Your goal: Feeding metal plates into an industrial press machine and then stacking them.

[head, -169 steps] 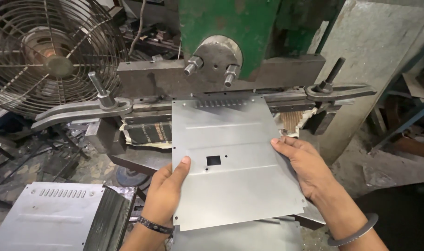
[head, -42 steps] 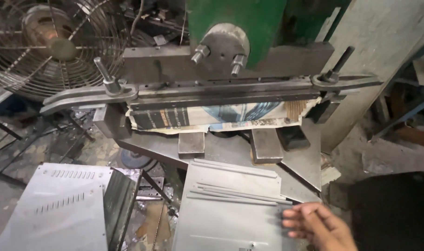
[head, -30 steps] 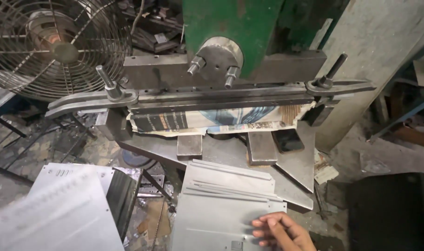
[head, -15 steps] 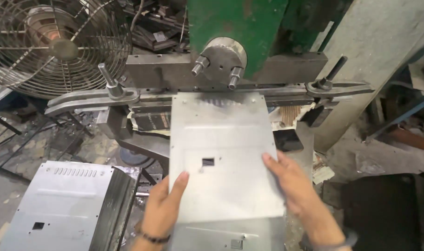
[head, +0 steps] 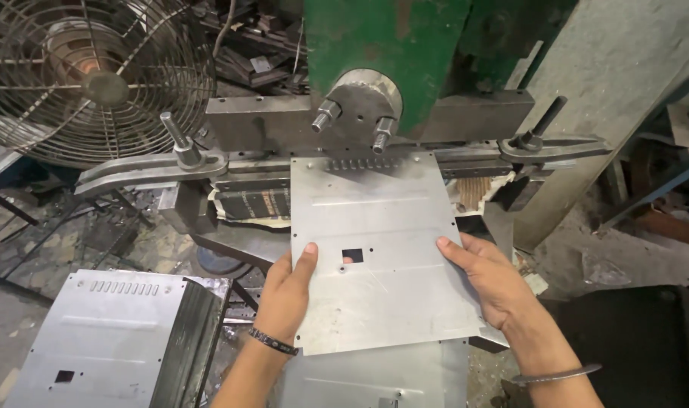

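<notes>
Head view, near first: more flat grey sheet-metal blanks (head: 375,381) lie at 6 o'clock under the wrists. Stack of finished grey sheet-metal panels with a louvre row and bent side (head: 114,340) sits at 8 o'clock, well apart from the hands.

Left hand (head: 284,298) pinches the left edge of the flat grey rectangular steel sheet with a small square cut-out (head: 378,249), thumb on top, fingers under; a dark bracelet on that wrist. Right hand (head: 489,279) has its grip closed on the right edge, palm over the lower right corner; thin metal bangle on the wrist. Both grips hold the sheet, none free.

The sheet is centre frame, tilted slightly, far edge at 12 o'clock pushed in under the grey steel tool bar with two bolt heads (head: 359,125) of the green-bodied press machine (head: 390,45). A row of short slots already shows along that far edge. Judgement: panel is seated or nearly seated at the die; the side bends seen on the stacked panels are not yet on this one.

Room: the long grey clamp bar with threaded studs (head: 186,159) spans 9 to 3 o'clock just beside the sheet's far corners, tight there. Sheet sides are free. Round wire-caged fan (head: 95,75) at 10 o'clock, well apart. Cluttered floor at 3 o'clock.
</notes>
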